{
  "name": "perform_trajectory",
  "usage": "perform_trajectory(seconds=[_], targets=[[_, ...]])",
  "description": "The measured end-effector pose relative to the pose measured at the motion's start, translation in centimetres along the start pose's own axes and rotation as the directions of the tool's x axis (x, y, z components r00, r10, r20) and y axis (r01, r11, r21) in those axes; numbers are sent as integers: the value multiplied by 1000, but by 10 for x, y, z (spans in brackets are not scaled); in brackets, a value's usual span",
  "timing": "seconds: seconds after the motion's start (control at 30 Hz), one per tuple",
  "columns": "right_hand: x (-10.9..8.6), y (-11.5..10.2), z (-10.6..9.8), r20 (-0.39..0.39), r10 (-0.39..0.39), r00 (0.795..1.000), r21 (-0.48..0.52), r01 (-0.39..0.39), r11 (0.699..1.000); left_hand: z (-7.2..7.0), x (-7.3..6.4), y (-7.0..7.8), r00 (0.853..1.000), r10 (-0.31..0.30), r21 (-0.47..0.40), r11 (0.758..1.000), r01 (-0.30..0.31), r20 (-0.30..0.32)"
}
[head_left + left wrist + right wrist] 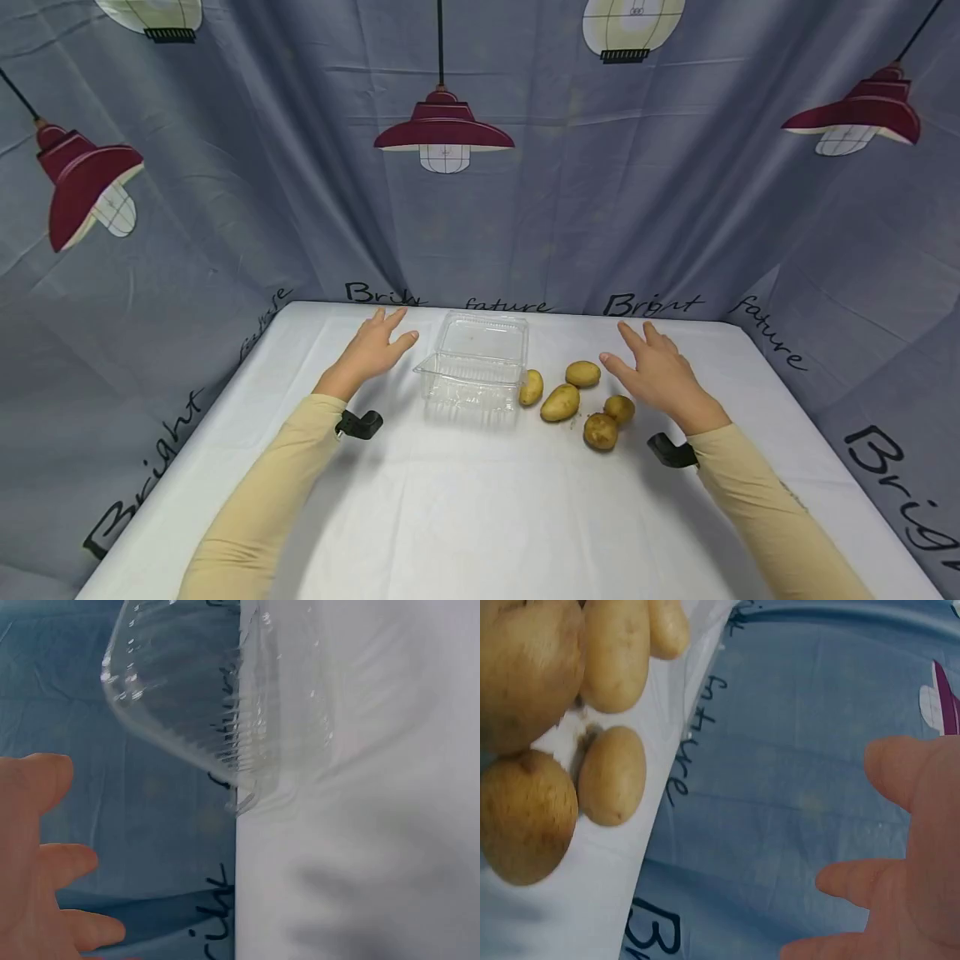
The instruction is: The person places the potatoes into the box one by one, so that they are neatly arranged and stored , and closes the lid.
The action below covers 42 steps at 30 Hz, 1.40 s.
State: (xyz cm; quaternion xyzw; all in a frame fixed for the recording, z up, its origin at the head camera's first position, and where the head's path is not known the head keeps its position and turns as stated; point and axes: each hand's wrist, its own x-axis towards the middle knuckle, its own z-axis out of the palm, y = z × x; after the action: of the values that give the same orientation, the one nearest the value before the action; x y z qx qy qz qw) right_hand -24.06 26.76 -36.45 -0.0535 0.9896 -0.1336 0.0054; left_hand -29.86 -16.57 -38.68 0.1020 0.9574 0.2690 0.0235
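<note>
A clear plastic clamshell box (472, 367) sits on the white table with its lid raised at the back. My left hand (372, 346) hovers left of the box, fingers spread, holding nothing. In the left wrist view the box (262, 712) stands apart from the fingers (71, 866). Several potatoes (561, 403) lie to the right of the box, the leftmost close to its side. Over the table to their right is my right hand (660, 371), its fingers spread and nothing in it. The right wrist view shows the potatoes (613, 776) clear of that hand (915, 855).
A white cloth covers the table (480, 517). Behind and on both sides hangs a grey-blue curtain (525, 225) printed with lamps and lettering. A black wrist camera (360, 424) is on the left wrist, and another camera (672, 451) on the right.
</note>
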Motion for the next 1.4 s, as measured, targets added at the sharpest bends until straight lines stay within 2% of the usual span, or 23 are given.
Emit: perform_trajectory(seconds=[0.07,0.17,0.27,0.33,0.43,0.5,0.57,0.6,0.7,0.77,1.0,1.27,1.4], targets=[[1,-2,3,7,0,1000,3,0,1000,6,1,-2,1000,1,-42,999,0,6],[1,-4,7,16,1,1000,11,-1,1000,15,3,-2,999,-28,-123,992,30,18],[0,-5,10,20,1,1000,16,-2,1000,26,5,-3,995,-86,-263,960,97,54],[0,-5,11,24,1,1000,19,-2,1000,33,6,-3,989,-122,-380,913,146,88],[-1,-5,12,25,-2,1000,29,2,1000,42,6,-6,973,-172,-556,799,230,155],[-2,-5,13,24,-2,1000,36,1,999,47,5,-8,964,-184,-641,720,266,194],[-3,-5,13,25,-1,1000,43,0,999,51,2,-10,957,-180,-698,656,288,225],[-3,-5,13,26,2,1000,46,-3,999,53,1,-10,956,-172,-714,636,291,237],[-4,-5,13,32,4,999,54,-6,999,57,-2,-12,956,-151,-746,599,292,253],[-4,-4,12,36,5,999,59,-7,998,59,-3,-12,957,-147,-759,584,288,250],[-4,0,16,32,7,999,75,-10,997,65,-9,-16,962,-123,-788,554,269,242],[-6,5,19,40,27,999,87,-30,996,74,-20,-25,969,-38,-802,554,223,243],[-7,8,20,45,32,998,93,-36,995,81,-24,-29,975,-12,-814,548,191,221]])
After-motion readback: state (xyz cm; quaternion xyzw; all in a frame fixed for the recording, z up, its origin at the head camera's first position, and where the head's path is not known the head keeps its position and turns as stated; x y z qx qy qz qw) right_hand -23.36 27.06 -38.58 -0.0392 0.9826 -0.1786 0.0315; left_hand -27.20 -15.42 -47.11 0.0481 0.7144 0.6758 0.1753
